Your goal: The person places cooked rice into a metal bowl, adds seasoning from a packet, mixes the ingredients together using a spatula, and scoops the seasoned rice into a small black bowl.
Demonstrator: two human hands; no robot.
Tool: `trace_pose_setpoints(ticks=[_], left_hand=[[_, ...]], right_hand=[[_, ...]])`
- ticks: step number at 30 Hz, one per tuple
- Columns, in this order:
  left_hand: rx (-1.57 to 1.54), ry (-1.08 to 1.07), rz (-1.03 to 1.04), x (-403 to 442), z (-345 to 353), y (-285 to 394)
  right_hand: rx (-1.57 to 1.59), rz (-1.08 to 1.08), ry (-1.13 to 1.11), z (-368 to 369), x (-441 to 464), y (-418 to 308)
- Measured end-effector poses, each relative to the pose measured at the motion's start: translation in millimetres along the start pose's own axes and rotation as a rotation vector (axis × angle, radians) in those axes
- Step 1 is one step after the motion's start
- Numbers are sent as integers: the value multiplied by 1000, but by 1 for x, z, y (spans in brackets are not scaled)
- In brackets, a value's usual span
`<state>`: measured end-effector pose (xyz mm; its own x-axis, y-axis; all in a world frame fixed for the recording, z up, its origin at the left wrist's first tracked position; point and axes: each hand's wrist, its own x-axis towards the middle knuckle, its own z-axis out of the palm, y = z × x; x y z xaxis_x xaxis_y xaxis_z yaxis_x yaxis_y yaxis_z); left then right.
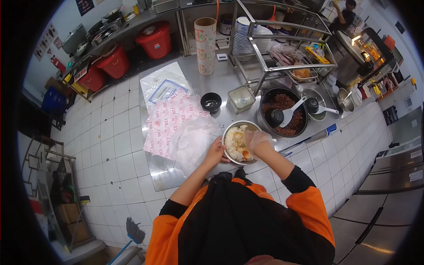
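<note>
My left hand is closed on the near left rim of a metal bowl. Inside the bowl lies pale rice with orange-red and yellowish patches. My right hand, in a clear plastic glove, reaches over the bowl's right side; its fingertips are at the rice, and I cannot make out whether they hold any. Left of the bowl are clear plastic sheets and pink printed paper. A large black pot of dark reddish food with a white paddle stands right of the bowl.
A small black bowl and a square container stand behind the bowl. Farther back are a printed paper roll and a metal rack. A blue-handled knife lies along the right edge. Another person stands back right.
</note>
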<state>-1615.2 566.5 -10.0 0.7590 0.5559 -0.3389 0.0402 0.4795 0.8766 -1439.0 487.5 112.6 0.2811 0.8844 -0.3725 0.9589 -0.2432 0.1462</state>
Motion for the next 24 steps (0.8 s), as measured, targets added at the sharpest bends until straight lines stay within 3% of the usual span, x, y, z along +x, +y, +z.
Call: trace_pose_setpoints(ticks=[4, 8, 11, 14, 17, 19, 24], left_hand=[[24, 36, 10, -6, -5, 0], [-5, 20, -27, -8, 1, 1], [22, 0, -66, -10, -2, 8], [34, 16, -39, -10, -1, 7], [-3, 29, -28, -12, 1, 7], [2, 38, -47, -14, 6, 11], [43, 16, -116, -15, 5, 23]], right_hand=[[138, 8, -152, -45, -31, -6], [139, 102, -148, -7, -35, -31], [104, 4, -70, 5, -15, -11], [89, -11, -144, -22, -15, 5], [73, -125, 12, -32, -49, 2], [74, -136, -86, -25, -64, -20], [269, 44, -136, 3, -33, -26]])
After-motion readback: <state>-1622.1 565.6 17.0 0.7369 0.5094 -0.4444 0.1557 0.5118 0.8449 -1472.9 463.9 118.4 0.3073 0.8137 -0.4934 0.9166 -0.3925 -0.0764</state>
